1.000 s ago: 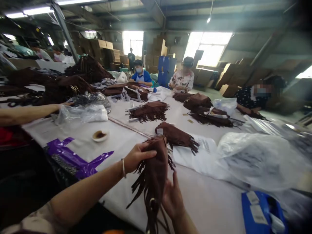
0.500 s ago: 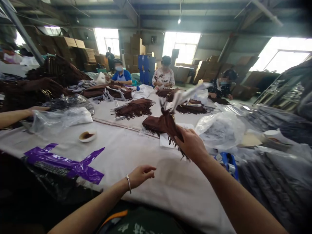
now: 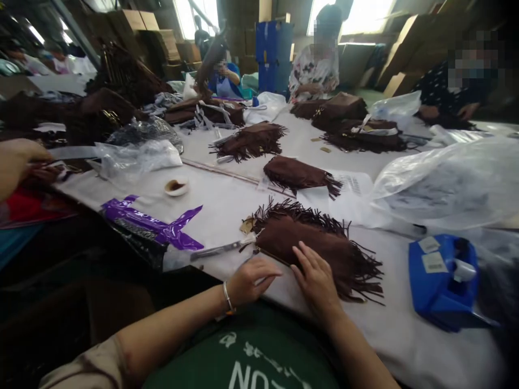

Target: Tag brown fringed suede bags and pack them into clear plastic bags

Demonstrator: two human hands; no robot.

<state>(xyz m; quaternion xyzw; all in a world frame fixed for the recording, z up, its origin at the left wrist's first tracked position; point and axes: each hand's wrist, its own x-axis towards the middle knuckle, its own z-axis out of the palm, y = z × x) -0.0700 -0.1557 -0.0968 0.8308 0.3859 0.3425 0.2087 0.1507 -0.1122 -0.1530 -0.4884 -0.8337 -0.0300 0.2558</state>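
A brown fringed bag (image 3: 300,235) lies flat on the table just in front of me, its fringe along the far and right edges. A zipper runs along its near edge, and a strap in pale wrapping (image 3: 221,249) sticks out to the left beside a small tan tag (image 3: 246,225). My right hand (image 3: 318,278) rests on the bag's near edge, fingers spread and flat. Close by, my left hand (image 3: 255,278), with a bracelet at the wrist, hovers at the table edge, loosely bent and holding nothing visible. Beyond lies another brown fringed bag (image 3: 298,172).
A blue tape dispenser (image 3: 430,289) stands right, below a big clear plastic bag (image 3: 450,183). Purple printed plastic (image 3: 150,222) and a small white dish (image 3: 177,187) lie left. A co-worker's hand (image 3: 24,156) reaches in at far left; several people sit across the table.
My right hand has brought the brown fringed bag from the table's middle to the near edge, laid it down and loosened its grip. The view has tilted down.
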